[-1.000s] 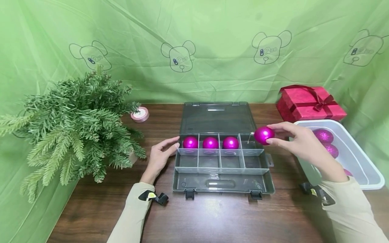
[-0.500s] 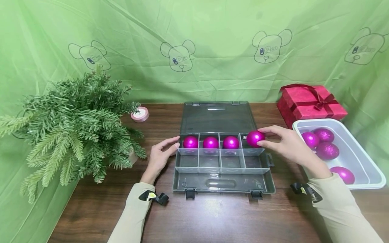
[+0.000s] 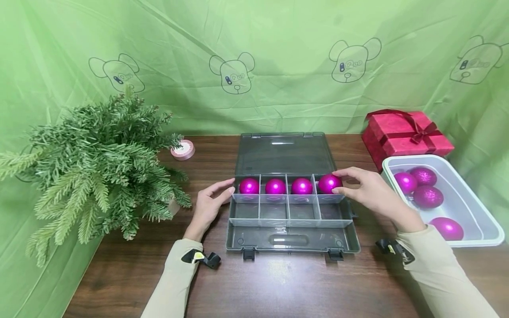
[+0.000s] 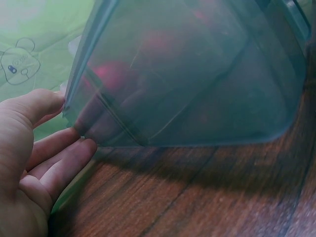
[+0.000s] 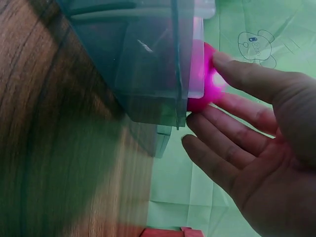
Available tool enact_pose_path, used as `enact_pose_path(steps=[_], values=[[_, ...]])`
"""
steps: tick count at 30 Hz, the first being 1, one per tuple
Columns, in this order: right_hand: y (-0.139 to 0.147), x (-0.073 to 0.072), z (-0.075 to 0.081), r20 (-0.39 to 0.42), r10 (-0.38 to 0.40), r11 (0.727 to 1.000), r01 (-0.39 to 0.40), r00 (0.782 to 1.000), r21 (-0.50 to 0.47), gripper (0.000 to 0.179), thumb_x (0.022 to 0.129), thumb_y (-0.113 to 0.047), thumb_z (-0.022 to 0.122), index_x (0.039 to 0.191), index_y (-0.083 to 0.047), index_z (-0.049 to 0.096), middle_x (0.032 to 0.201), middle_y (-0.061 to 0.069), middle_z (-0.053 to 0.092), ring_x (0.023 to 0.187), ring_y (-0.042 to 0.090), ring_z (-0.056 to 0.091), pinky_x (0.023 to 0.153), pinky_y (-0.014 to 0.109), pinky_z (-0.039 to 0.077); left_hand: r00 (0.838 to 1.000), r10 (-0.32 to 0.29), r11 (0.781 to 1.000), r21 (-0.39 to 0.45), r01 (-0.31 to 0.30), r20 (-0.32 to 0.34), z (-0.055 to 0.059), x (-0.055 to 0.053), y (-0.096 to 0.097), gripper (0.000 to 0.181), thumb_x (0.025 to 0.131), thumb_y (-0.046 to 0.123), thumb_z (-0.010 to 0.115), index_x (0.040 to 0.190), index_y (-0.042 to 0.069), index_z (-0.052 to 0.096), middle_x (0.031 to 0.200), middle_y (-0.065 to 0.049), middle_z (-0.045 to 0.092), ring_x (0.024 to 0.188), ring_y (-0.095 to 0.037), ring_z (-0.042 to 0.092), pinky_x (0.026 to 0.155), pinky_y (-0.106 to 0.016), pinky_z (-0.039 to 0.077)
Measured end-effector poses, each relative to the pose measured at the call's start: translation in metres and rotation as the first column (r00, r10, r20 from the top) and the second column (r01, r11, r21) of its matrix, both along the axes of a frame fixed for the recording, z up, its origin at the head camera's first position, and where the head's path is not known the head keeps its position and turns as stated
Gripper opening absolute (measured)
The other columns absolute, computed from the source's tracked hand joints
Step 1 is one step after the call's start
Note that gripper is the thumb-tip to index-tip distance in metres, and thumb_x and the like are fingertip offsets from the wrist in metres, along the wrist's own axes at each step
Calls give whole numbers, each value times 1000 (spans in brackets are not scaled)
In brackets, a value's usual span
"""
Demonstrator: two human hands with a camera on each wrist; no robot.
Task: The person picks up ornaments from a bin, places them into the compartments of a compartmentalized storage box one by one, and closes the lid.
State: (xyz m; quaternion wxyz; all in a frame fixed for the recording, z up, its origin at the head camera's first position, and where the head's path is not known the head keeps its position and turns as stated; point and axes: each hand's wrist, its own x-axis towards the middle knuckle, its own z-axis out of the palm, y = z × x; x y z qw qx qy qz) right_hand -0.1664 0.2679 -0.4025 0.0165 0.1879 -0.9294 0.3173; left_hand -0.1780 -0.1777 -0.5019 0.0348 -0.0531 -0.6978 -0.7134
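In the head view, my right hand (image 3: 367, 190) pinches a shiny magenta Christmas ball (image 3: 329, 183) between thumb and fingers. The ball sits at the back right compartment of a grey see-through divided box (image 3: 294, 240), its silver cap to the left. The right wrist view shows the ball (image 5: 210, 84) standing above the box's rim, fingers touching it. Three like balls (image 3: 275, 186) fill the other back compartments, one each. My left hand (image 3: 208, 205) rests its fingertips against the box's left side near the back corner; the left wrist view shows straight fingers (image 4: 69, 158) there.
A white tub (image 3: 473, 207) with several magenta balls stands at the right. Behind it is a red gift box (image 3: 409, 134) with a bow. An artificial fir tree (image 3: 115, 168) fills the left side, beside a pink ribbon roll (image 3: 183, 150). The box's lid (image 3: 284, 154) lies back, open.
My right hand has moved left and slightly down, bringing the ball from beside the box to its back right compartment. The left hand stays in place.
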Motion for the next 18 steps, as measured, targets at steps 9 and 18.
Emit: enact_pose_path(steps=[9,18], values=[[4,3,5,-57,-5,1000,6,998,18,45,91,-23,88,130,-7,74,126,17,74,115,43,69,94,63,57,1000,3,1000,-6,-3,6,0,0,0,31,98,12,81,128,3,77,128,-10,75,106,-14,73,90,-34,64],[19,13,27,-37,-32,998,34,999,47,49,92,-28,88,134,-10,72,128,15,74,120,42,66,95,63,54,1000,1,1000,-7,-1,-3,0,0,-1,30,97,13,81,127,5,78,128,-9,75,107,-16,73,91,-35,64]])
